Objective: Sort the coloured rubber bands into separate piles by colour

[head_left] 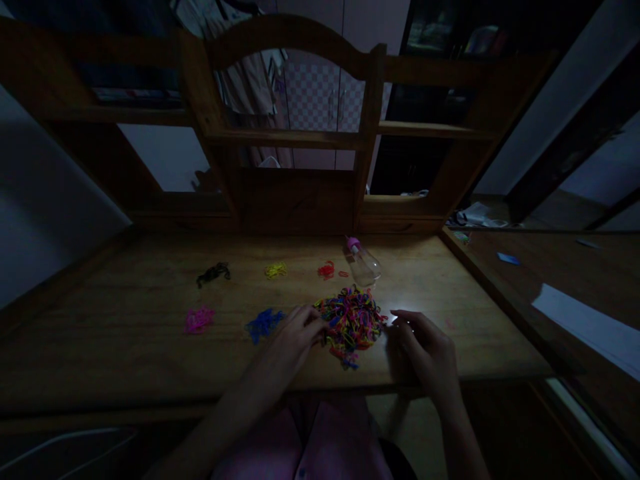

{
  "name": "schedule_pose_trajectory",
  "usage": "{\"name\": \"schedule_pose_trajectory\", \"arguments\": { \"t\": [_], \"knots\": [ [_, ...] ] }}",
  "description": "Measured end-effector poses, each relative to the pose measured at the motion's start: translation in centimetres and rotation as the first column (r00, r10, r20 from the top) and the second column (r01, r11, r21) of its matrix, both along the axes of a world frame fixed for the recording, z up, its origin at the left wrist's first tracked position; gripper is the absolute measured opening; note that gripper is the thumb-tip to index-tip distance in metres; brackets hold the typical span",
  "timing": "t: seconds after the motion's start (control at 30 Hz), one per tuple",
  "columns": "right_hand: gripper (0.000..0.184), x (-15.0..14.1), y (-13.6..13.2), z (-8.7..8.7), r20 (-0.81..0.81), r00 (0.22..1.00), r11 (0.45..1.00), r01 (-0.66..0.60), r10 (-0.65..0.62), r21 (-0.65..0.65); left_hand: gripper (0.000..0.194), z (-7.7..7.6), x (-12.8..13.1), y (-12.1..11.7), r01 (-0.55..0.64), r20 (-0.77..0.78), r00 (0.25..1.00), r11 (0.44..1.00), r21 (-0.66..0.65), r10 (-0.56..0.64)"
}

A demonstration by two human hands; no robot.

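Observation:
A heap of mixed-colour rubber bands (351, 320) lies near the front of a wooden desk (125, 347). My left hand (299, 332) rests at the heap's left edge, its fingers curled into the bands. My right hand (423, 348) lies just right of the heap with its fingers bent, fingertips close to the bands. Small sorted piles lie further out: blue (263, 323), pink (199, 320), black (213, 273), yellow (276, 270) and red (327, 269).
A clear bottle with a pink cap (362, 261) lies on its side behind the heap. A wooden hutch with shelves (295, 137) rises at the back of the desk. Papers and small items (509, 258) sit on a side surface at right. The room is dim.

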State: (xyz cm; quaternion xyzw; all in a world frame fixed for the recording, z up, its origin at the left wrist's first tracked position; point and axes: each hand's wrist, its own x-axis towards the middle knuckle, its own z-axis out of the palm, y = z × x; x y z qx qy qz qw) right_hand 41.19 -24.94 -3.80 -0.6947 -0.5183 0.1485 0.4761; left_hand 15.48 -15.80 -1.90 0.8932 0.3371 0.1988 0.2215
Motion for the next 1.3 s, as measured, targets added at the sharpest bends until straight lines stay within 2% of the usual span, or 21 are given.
{"name": "schedule_pose_trajectory", "arguments": {
  "t": [0.23, 0.4, 0.5, 0.67, 0.83, 1.07, 1.3],
  "knots": [
    [0.024, -0.1, -0.1, -0.1, 0.012, 1.0, 1.0, 0.008, -0.008, -0.001, 0.016, 1.0, -0.4, 0.6, 0.026, -0.003, 1.0, 0.998, 0.061, -0.026],
    [0.023, -0.1, 0.0, -0.2, 0.007, 1.0, 1.0, 0.002, -0.002, -0.011, 0.012, 0.7, 0.0, 0.9, 0.09, 0.003, 0.996, 0.995, 0.034, -0.09],
    [0.023, 0.0, -0.1, -0.1, 0.0, 1.0, 1.0, -0.005, 0.005, -0.013, 0.011, 0.7, 0.4, 1.1, 0.085, 0.014, 0.996, 0.996, 0.02, -0.085],
    [0.022, -0.1, -0.1, -0.1, 0.002, 1.0, 1.0, -0.007, 0.007, -0.009, 0.011, 2.2, 1.0, 1.7, 0.089, 0.045, 0.995, 0.996, 0.025, -0.09],
    [0.021, -0.2, -0.1, -0.2, 0.012, 1.0, 1.0, 0.003, -0.002, -0.013, 0.01, 3.3, 2.4, 2.8, 0.174, 0.013, 0.985, 0.984, 0.027, -0.175],
    [0.02, -0.3, 0.0, 0.0, 0.016, 1.0, 1.0, 0.003, -0.002, -0.019, 0.014, 2.6, 4.1, 4.0, 0.234, -0.049, 0.971, 0.972, 0.006, -0.233],
    [0.021, -0.2, -0.1, -0.1, 0.017, 1.0, 1.0, -0.012, 0.012, -0.017, 0.015, 2.4, 4.5, 3.6, 0.225, -0.084, 0.971, 0.974, 0.009, -0.223]
  ]
}}
